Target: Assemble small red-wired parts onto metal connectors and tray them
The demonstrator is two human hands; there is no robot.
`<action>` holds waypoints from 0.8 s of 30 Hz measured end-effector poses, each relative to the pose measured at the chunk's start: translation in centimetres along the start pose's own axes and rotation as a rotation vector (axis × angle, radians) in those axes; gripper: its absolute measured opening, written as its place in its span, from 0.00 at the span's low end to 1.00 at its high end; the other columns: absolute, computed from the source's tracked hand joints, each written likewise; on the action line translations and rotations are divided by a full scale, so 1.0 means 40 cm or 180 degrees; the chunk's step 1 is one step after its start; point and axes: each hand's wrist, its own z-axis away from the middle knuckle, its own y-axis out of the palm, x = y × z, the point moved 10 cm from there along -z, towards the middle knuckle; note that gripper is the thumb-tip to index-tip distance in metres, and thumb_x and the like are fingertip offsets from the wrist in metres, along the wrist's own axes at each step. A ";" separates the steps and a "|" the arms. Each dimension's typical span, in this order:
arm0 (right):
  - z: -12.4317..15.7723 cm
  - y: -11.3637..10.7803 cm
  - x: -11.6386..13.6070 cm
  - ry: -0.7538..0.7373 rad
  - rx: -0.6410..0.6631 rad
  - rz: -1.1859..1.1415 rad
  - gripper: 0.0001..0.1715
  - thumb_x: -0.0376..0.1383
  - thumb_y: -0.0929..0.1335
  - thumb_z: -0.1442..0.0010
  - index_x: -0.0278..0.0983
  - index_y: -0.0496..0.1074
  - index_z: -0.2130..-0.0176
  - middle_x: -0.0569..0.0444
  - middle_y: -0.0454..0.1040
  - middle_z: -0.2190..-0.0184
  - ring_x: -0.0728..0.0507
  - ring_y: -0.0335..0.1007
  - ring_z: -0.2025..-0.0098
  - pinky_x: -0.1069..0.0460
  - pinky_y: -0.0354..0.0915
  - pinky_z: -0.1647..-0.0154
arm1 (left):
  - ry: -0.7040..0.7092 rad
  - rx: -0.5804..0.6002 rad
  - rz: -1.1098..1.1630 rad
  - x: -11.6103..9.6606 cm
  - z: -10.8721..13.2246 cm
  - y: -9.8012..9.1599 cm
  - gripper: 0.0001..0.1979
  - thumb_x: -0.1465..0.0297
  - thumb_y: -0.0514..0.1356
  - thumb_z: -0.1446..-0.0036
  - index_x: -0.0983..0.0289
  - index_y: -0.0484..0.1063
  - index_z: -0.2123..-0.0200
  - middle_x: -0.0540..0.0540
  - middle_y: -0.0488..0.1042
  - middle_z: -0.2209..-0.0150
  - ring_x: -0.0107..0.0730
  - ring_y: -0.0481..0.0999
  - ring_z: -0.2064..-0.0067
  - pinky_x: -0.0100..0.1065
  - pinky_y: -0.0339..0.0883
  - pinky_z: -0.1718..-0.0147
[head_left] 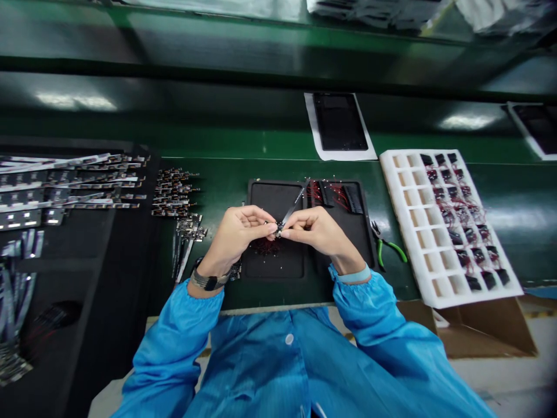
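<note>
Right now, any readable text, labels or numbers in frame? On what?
No text can be read.
On the circuit strips at left: marks too small and blurred.
On the small part pinched by left hand and right hand: nothing legible.
On the white tray and pliers: no lettering visible.

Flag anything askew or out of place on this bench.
The white tray sits skewed, its near end apparently overhanging the bench edge above a cardboard box. Left hand and right hand pinch the strip normally.
</note>
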 end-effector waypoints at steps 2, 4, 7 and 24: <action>0.001 0.000 -0.001 -0.0003 0.0002 -0.0007 0.18 0.46 0.77 0.40 0.31 0.80 0.66 0.63 0.58 0.82 0.54 0.45 0.78 0.54 0.42 0.77 | 0.0004 -0.0041 -0.0009 -0.003 0.001 0.000 0.09 0.71 0.76 0.51 0.67 0.82 0.67 0.55 0.82 0.75 0.31 0.81 0.73 0.30 0.76 0.69; 0.002 0.001 -0.002 -0.0008 0.0018 -0.0019 0.18 0.46 0.77 0.40 0.31 0.80 0.66 0.63 0.57 0.82 0.54 0.45 0.78 0.54 0.42 0.77 | -0.0002 -0.0069 -0.0006 -0.005 0.000 0.002 0.10 0.70 0.76 0.52 0.67 0.82 0.68 0.55 0.82 0.75 0.31 0.81 0.73 0.30 0.76 0.69; 0.000 0.006 0.000 -0.0036 0.0045 -0.0032 0.18 0.45 0.77 0.40 0.32 0.80 0.66 0.64 0.56 0.82 0.54 0.45 0.78 0.54 0.42 0.77 | -0.0025 -0.0085 -0.0034 -0.005 -0.002 0.005 0.10 0.70 0.76 0.52 0.67 0.82 0.68 0.56 0.82 0.75 0.32 0.81 0.73 0.31 0.76 0.69; 0.063 -0.089 -0.020 0.0398 0.0291 0.3356 0.14 0.38 0.77 0.37 0.41 0.78 0.51 0.57 0.76 0.71 0.44 0.71 0.66 0.51 0.53 0.66 | 0.0832 -0.0924 0.0277 -0.138 0.036 -0.139 0.11 0.71 0.75 0.51 0.65 0.79 0.66 0.51 0.77 0.74 0.27 0.76 0.77 0.28 0.71 0.76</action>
